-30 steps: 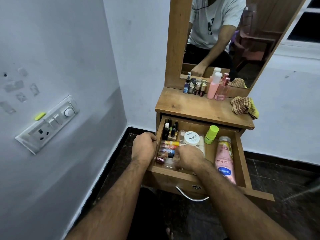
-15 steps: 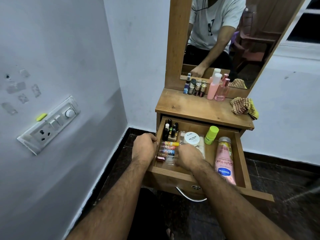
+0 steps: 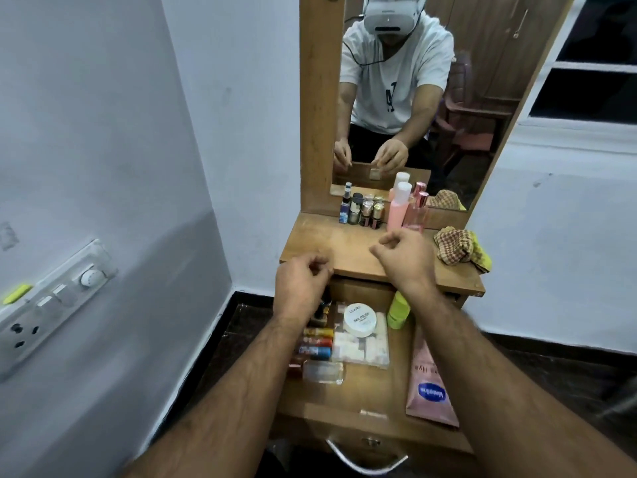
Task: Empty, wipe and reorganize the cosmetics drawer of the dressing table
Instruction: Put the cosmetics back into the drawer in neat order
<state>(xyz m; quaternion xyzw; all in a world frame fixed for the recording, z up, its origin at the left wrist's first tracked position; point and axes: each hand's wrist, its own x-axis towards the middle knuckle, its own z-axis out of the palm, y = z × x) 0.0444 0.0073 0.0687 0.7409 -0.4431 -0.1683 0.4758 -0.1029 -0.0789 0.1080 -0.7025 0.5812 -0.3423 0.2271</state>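
In the open drawer (image 3: 344,408) below the tabletop (image 3: 348,246) most of the cosmetics lie where we have to fetch them: a white nail-polish jar (image 3: 360,319) on a clear compartment box (image 3: 362,346), a row of small coloured tubes (image 3: 317,341) beside it, a clear glass bottle (image 3: 322,371) nearer the front, a green bottle (image 3: 399,310) toward the back and a pink lotion tube (image 3: 429,384) along the right side. Up on the tabletop, against the mirror (image 3: 413,98), stand a few small bottles (image 3: 362,210), a pink bottle (image 3: 398,210) and a slim rose bottle (image 3: 417,210). We judge the emptying as only partly done; wiping and reorganizing have not begun, and the checked cloth (image 3: 455,250) lies bunched at the tabletop's right edge, untouched.

Our left hand (image 3: 303,288) is raised over the drawer's back left corner at the tabletop's front edge, fingers curled inward with the tips drawn together. Whether they pinch something small we cannot tell. Our right hand (image 3: 406,260) hovers above the tabletop, well apart from the cloth, thumb and forefinger curled toward each other as in a pinch. The mirror shows a small squarish item just below its reflected fingers, but we cannot say that it is held.
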